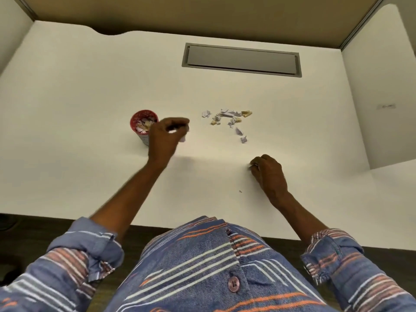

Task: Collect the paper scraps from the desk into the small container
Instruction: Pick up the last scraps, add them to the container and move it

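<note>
This looks like an office workstation, a cubicle desk. A broad white laminate counter [90,86] is boxed in by plain white side partitions [378,86] and a tan back panel [202,12], which is edged with a grey metal trim strip [360,21]. A long grey rectangular cable hatch [242,60] is set flush into the counter, its rear edge has a curved cut-out [110,33], and a dark floor [33,228] shows below its front edge.

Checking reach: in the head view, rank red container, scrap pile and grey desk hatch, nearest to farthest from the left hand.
1. red container, right beside the left hand, leftward.
2. scrap pile, to its right.
3. grey desk hatch, far back right.
</note>
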`<state>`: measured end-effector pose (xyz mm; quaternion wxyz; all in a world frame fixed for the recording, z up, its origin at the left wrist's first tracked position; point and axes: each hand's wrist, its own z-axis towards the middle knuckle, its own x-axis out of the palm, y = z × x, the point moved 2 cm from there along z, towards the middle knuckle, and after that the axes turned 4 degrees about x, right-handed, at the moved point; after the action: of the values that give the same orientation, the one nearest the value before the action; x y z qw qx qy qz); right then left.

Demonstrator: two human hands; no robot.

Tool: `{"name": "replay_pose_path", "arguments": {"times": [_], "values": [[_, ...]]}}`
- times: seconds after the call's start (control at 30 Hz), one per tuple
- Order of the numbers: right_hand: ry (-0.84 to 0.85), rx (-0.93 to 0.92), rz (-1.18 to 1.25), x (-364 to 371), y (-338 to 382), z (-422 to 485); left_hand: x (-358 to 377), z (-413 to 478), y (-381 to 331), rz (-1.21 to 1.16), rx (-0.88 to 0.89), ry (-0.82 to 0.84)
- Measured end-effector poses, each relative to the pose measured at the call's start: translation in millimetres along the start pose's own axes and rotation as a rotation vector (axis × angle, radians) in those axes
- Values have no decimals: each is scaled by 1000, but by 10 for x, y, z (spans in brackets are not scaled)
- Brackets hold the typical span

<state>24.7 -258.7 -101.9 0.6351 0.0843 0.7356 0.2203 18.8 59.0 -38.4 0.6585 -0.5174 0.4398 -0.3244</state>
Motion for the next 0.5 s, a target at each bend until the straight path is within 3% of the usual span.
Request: {"name": "replay_pose_path", "arguments": {"times": [0.07,0.17,0.4,0.5], "values": [[-6,21,50,-1,36,-5,-262,153,-99,34,51,-51],[20,123,206,47,185,-14,-647,394,-140,273,151,-72],[216,539,1055,325,642,99,-1028,610,159,534,87,210],[248,558,1185,353,889,200,-1032,628,209,516,59,254]]}}
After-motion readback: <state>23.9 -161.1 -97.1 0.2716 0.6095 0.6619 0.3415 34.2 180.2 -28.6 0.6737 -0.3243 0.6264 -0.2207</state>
